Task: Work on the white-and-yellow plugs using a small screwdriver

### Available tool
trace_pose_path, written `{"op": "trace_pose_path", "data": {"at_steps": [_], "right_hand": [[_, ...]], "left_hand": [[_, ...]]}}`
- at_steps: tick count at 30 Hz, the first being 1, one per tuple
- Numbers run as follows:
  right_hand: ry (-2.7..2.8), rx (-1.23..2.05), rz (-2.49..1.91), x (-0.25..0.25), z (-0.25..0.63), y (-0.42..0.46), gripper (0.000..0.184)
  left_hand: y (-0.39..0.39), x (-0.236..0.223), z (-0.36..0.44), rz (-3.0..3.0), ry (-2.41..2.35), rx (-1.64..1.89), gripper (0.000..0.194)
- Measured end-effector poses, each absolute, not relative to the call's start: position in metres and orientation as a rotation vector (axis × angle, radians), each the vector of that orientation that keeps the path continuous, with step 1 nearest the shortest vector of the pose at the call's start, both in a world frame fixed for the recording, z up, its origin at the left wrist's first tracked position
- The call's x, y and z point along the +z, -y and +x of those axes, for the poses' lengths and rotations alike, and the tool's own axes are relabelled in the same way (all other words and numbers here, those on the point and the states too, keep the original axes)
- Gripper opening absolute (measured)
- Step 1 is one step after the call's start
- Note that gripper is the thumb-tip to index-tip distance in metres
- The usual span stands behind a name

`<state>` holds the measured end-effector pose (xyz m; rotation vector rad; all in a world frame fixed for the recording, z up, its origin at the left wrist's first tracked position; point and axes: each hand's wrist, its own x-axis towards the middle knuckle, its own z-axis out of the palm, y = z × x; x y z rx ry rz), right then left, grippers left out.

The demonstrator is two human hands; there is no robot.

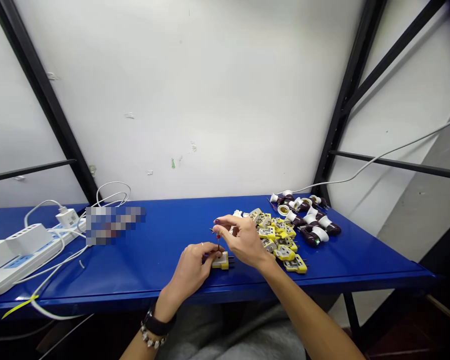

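Here | right hand: screwdriver | left hand: plug | charger print: illegible

1 scrwdrvr, 10+ ylw plugs

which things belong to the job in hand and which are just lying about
Job in hand, it seems:
slim screwdriver in the right hand
yellow plug at the left hand
similar plugs heaped nearby

Apparently just lying about:
dark lamp holders
power strip
white cables
yellow tie
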<state>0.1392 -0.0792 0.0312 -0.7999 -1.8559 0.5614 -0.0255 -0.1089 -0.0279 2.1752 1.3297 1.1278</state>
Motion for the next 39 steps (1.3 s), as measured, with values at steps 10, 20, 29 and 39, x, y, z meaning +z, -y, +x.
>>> {"op": "trace_pose_path", "data": {"at_steps": [10,20,29,39], "right_hand": [[1.738,0.5,-0.824,0.023,0.133,0.081,0.01],[1.628,0.332,-0.987,0.052,0.204,0.088,0.024],[2.075,0.09,-1.575,0.021,0.276,0.063,0.034],[2.185,-0.017,-1.611,0.029,0.276,0.054,0.037]], "left_hand": [[0.108,-0.031,-0.026,2.164,-1.331,1.123,0.022],[0.121,-0.017,-0.049,2.34,-1.51,0.855,0.026],[0.085,0.002,-0.12,2.426,-2.118,0.543,0.041],[0.111,-0.004,0.023,2.733,-1.371,0.494,0.033]]}}
